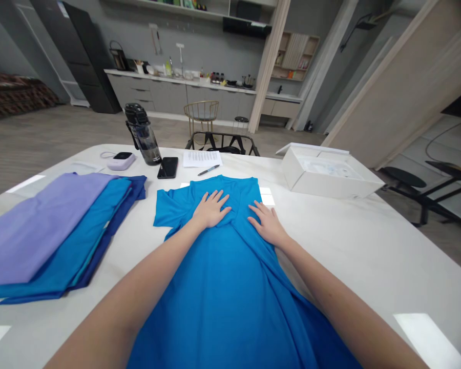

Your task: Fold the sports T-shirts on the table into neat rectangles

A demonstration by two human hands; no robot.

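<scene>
A bright blue shirt (230,287) lies spread on the white table, its neckline toward the far side and its lower part running off the bottom of the view. One short sleeve sticks out to the left; the right sleeve is not spread out, and folds run down that side. My left hand (211,209) rests flat on the upper chest of the shirt, fingers spread. At the shirt's right edge, my right hand (267,223) lies with its fingers apart on the fabric. Neither hand grips the cloth.
Folded purple and blue garments (49,225) are stacked at the left. Along the far side stand a bottle (144,136), a lilac device (122,161), a phone (168,167), a printed paper (202,159) and a pen (208,170). An open white box (326,177) sits back right.
</scene>
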